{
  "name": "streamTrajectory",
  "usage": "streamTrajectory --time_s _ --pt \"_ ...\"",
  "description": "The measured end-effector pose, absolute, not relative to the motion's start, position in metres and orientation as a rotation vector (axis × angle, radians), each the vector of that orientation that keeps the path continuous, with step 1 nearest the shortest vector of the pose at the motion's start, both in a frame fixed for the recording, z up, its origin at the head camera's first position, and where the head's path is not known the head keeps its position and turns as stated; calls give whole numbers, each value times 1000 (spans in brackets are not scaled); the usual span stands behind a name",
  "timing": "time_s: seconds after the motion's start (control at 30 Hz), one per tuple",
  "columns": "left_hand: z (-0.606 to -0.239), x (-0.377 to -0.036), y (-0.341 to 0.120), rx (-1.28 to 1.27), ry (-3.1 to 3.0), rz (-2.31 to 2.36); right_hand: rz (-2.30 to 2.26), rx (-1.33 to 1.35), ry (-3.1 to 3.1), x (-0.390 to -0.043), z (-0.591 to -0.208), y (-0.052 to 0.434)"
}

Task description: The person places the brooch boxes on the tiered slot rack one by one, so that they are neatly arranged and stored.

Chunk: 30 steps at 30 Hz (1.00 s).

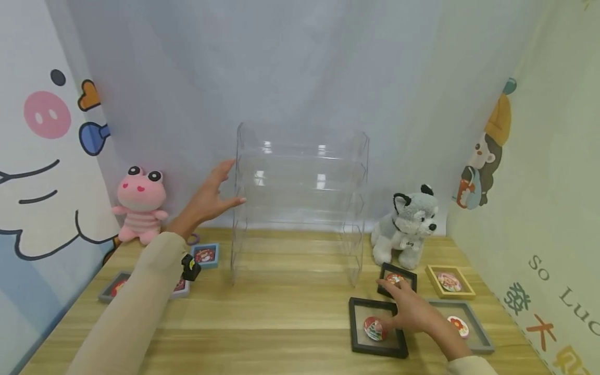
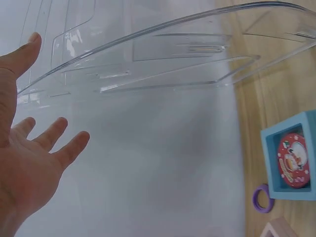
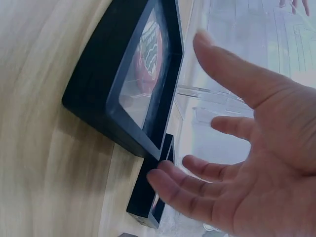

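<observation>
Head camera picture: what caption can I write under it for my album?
Left hand open beside a clear plastic tiered shelf; right hand open over a black square frame on the wooden table.

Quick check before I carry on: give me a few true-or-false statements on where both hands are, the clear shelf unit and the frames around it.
1. The left hand is open beside the clear shelf unit. True.
2. The right hand grips the husky plush. False: it is open over the large black frame, apart from the plush.
3. The shelf unit holds several frames. False: its tiers look bare.
4. A blue frame lies left of the shelf unit. True.
5. The pink frog plush sits at the far left of the table. True.
</observation>
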State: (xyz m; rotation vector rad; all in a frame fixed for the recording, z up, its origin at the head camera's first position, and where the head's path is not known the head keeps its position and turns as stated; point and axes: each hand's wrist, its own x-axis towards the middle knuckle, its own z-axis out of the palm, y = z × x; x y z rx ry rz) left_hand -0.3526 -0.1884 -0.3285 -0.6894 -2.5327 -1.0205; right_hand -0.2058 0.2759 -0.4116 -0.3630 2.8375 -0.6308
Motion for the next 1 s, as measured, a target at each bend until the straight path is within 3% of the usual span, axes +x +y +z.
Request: streamTrajectory --time_s 1.0 --pt "-327 -367 -180 -708 -2595 -1053 -660 -406 2584 -203 -423 289"
